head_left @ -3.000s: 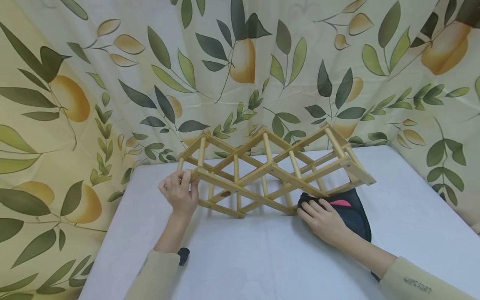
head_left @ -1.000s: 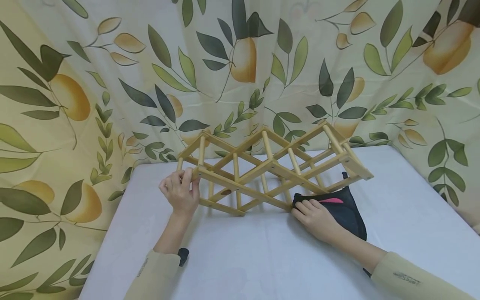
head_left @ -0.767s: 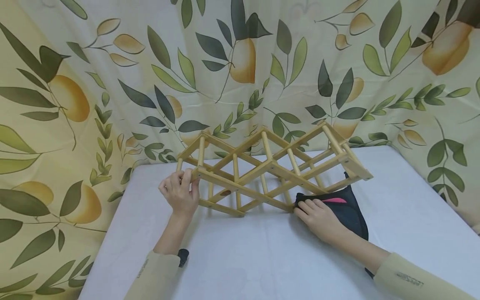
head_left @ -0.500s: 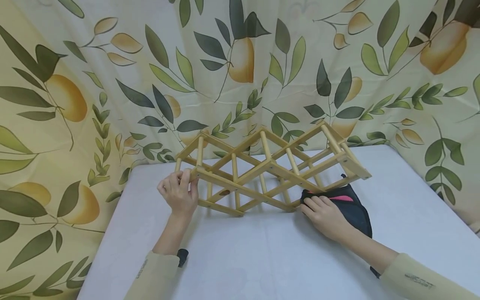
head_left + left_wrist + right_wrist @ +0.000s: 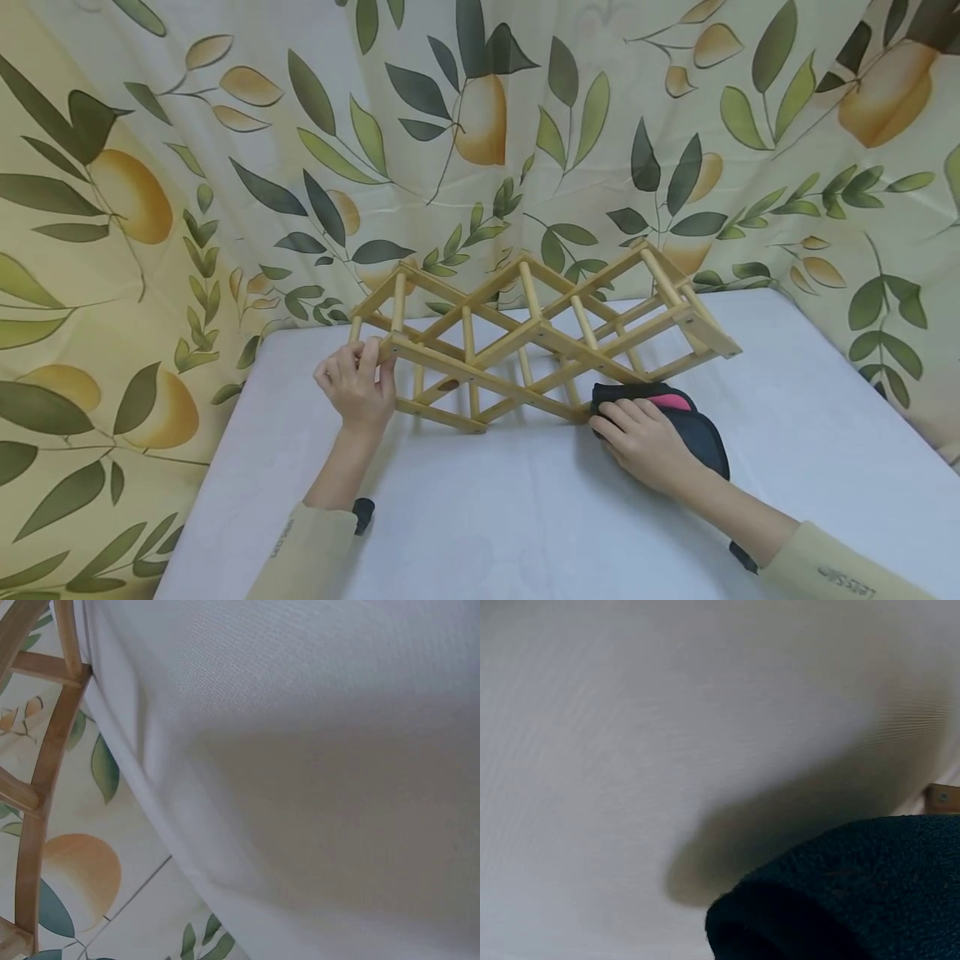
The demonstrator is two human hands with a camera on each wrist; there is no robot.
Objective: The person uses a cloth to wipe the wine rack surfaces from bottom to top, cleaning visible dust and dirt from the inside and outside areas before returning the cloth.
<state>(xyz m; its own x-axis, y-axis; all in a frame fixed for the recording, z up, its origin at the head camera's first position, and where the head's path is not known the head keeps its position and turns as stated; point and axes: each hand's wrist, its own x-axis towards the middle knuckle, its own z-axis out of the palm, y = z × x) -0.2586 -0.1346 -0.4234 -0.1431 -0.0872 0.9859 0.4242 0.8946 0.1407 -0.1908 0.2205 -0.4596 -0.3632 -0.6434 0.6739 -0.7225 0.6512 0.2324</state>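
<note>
A pale wooden lattice rack (image 5: 540, 333) with crossed slats and round dowels stands on the white-covered table. My left hand (image 5: 358, 383) grips its left end, fingers curled over a corner. The left wrist view shows slats and dowels of the rack (image 5: 46, 765) at its left edge. My right hand (image 5: 641, 437) holds a dark cloth (image 5: 705, 442) with a pink patch at the rack's lower front slat, right of the middle. In the right wrist view the dark cloth (image 5: 870, 877) looks fuzzy and folded, and a slat end peeks out behind it. The right fingertips are partly hidden.
The white tablecloth (image 5: 450, 517) spreads under the rack and toward me. Behind and to the left hangs a curtain (image 5: 480, 200) printed with leaves and fruit, close behind the rack. Black wrist straps (image 5: 363, 515) show at both sleeves.
My right hand has shifted the cloth left, then right, then slightly left again along the lower slat. The cloth's far corner has dropped out of sight. My left hand and the rack stay put.
</note>
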